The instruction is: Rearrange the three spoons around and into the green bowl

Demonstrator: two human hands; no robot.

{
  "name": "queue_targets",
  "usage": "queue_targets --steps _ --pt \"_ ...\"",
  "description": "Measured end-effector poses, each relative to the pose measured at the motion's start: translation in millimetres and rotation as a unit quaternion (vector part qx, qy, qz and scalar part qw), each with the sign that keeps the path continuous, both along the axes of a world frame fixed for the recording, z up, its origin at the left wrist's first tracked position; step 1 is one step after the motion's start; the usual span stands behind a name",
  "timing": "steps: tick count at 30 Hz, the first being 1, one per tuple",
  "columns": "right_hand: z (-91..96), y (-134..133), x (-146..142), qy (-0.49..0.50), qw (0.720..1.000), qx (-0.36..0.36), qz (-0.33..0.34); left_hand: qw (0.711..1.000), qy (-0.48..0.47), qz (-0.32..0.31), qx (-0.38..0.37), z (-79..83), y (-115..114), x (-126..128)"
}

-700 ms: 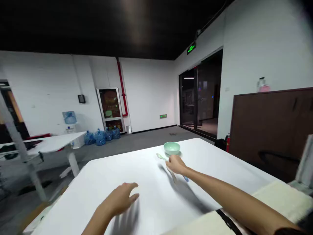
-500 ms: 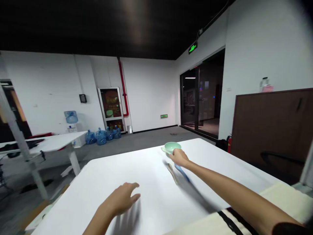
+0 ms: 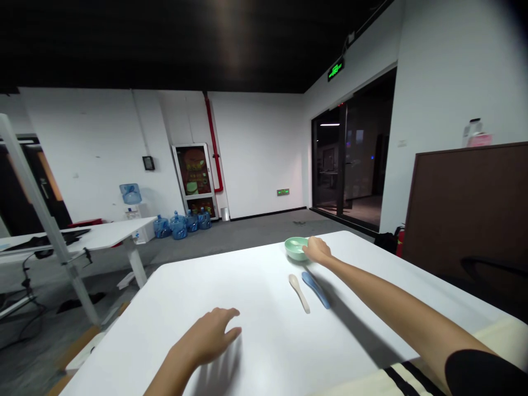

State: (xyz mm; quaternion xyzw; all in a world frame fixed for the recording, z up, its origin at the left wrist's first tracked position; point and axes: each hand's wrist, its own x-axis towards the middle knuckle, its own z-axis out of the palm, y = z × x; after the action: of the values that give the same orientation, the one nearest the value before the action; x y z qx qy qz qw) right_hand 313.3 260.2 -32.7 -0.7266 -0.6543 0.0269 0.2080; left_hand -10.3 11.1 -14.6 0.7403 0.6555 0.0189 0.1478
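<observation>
My right hand (image 3: 317,250) reaches across the white table (image 3: 256,297) to a pale green bowl (image 3: 296,250) near the far edge. Its fingers are closed at the bowl's right rim, and the fingertips are partly hidden. A pale shape shows inside the bowl; I cannot make out whether it is a spoon or a reflection. On my side of the bowl lie a beige spoon (image 3: 300,295) and a blue spoon (image 3: 317,291), side by side. My left hand (image 3: 210,335) hovers low over the left part of the table, fingers apart, holding nothing.
Cream cloth with black stripes (image 3: 396,379) is at the near right. A second white table (image 3: 111,231) stands left, with blue water bottles (image 3: 178,226) on the floor behind it. A brown cabinet (image 3: 466,214) stands right, and glass doors (image 3: 346,159) are at the back.
My right hand has moved from the bowl's front to its right rim. The pale projection at the bowl's left no longer shows. The view has shifted slightly; my left hand stays about the same.
</observation>
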Motion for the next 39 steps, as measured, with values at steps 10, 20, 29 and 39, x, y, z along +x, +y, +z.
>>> queue_targets --steps 10,20,29,39 --pt "-14.8 25 -3 -0.006 1.0 -0.014 -0.011 1.0 0.0 -0.001 -0.007 2.4 1 3" --pt "-22.6 37 -7 -0.007 0.999 -0.035 -0.015 1.0 -0.003 0.0 -0.013 7.2 0 5" --pt "-30.0 37 -5 -0.018 0.999 -0.042 -0.012 1.0 -0.005 0.005 -0.019 5.9 2 4" --pt "-5.9 -6 6 -0.009 1.0 -0.005 0.017 1.0 -0.006 -0.001 -0.003 -0.4 3 0"
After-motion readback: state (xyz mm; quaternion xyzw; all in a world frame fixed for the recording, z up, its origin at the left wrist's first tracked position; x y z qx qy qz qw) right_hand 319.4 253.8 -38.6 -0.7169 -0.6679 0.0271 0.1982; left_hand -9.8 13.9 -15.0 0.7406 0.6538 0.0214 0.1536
